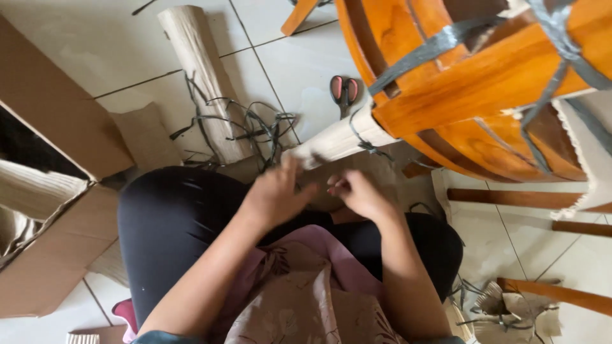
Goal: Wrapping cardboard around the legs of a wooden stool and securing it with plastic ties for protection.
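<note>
I sit on a tiled floor with an orange wooden chair (484, 83) lying on its side in front of me, bound with grey plastic straps (433, 48). One chair leg (338, 140) is wrapped in beige corrugated paper and points toward me. My left hand (274, 194) is blurred, with its fingers spread at the end of that wrapped leg. My right hand (357, 191) is beside it with fingers curled, close under the wrapping. Whether either hand grips anything cannot be made out.
Red-handled scissors (344, 92) lie on the tiles just beyond the wrapped leg. A roll of corrugated paper (201, 76) and a tangle of cut grey straps (248, 127) lie ahead left. An open cardboard box (57, 159) stands at left. Bare wooden legs (529, 199) lie at right.
</note>
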